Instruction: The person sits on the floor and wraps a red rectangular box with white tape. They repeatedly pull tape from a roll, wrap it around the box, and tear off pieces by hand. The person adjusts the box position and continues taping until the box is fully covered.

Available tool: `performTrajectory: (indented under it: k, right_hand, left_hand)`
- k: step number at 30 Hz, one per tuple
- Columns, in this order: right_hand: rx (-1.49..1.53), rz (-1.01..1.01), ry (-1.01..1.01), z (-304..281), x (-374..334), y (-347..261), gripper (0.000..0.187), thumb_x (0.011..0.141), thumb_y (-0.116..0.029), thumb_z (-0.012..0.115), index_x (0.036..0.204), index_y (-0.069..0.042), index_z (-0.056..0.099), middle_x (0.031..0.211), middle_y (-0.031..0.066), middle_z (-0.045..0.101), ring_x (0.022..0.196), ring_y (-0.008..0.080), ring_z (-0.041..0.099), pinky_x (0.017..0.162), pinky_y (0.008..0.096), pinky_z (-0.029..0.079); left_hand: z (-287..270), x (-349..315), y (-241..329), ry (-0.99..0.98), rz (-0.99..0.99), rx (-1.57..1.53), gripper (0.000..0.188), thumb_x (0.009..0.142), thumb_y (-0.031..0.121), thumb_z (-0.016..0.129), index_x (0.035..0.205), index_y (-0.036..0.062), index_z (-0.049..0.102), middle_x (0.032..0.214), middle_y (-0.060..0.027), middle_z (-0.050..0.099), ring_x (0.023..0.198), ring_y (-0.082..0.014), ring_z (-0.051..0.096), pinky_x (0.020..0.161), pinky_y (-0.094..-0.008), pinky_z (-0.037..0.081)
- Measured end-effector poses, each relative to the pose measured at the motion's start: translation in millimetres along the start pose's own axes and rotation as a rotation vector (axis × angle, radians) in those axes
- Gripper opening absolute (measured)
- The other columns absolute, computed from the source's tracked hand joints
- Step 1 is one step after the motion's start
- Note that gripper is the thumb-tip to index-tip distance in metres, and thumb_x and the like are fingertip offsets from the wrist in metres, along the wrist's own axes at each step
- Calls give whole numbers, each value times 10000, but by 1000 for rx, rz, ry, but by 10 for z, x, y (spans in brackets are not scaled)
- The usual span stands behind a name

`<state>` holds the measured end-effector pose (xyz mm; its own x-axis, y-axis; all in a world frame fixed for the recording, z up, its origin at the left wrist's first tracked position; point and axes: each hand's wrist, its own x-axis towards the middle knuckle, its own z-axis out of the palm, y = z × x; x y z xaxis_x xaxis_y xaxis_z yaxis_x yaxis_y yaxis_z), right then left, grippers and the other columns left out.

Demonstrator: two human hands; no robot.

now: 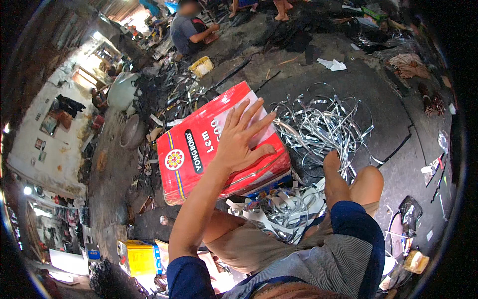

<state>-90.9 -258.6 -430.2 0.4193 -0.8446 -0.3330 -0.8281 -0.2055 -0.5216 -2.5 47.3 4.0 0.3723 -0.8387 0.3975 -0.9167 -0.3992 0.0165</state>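
A large red box-shaped container (196, 132) with a yellow and blue stripe and a flower emblem lies tilted in front of my lap. My left hand (241, 142) rests flat on its upper face, fingers spread. To the right of the container, a loose tangle of shiny silver strips (323, 122) covers the ground. My right hand (331, 160) is at the near edge of this tangle; its fingers are hidden, so any grip on the strips does not show. Between the container and my legs lies another heap of white and silver strips (289, 209).
A person (186, 30) sits on the ground at the far left, past a yellow tub (201, 66). Dark scraps line the left side. A yellow box (139, 256) stands at the near left. A black plastic bag (409, 214) lies at the right.
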Motion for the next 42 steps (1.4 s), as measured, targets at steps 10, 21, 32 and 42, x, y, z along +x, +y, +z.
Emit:
performTrajectory:
  k: [10,21,32,42]
  right_hand:
    - [-138,-337,134,248,413,253,233,896,-207,539,844,-46,700,803,188,683,747,345,670,692,457,559]
    - [-293,-600,-346,354,-976,278,364,855,-349,625,972,-34,766,1046,222,724,963,429,697,815,474,571]
    - [-217,-737,-637,-1083,-2756,-352,376,880,-386,689,1078,-72,742,1104,213,707,1021,404,671,915,490,526]
    - [-84,-1067,-354,-3339,-2423,-1280,323,872,-316,745,993,-17,733,826,118,695,749,221,621,715,371,482]
  left_hand:
    - [207,121,12,69,41,-192,785,827,611,684,1503,266,483,1569,-155,411,1411,-421,393,1175,-499,318]
    - [71,240,190,89,63,-248,771,852,550,691,1489,166,488,1523,-207,449,1391,-425,423,1150,-504,356]
    - [54,-146,357,225,-20,-254,646,883,434,705,1448,171,537,1468,-180,507,1332,-381,497,1106,-469,407]
    - [-93,-1267,1518,311,-399,-900,333,834,77,759,1160,31,712,1017,-109,697,911,-194,679,771,-300,542]
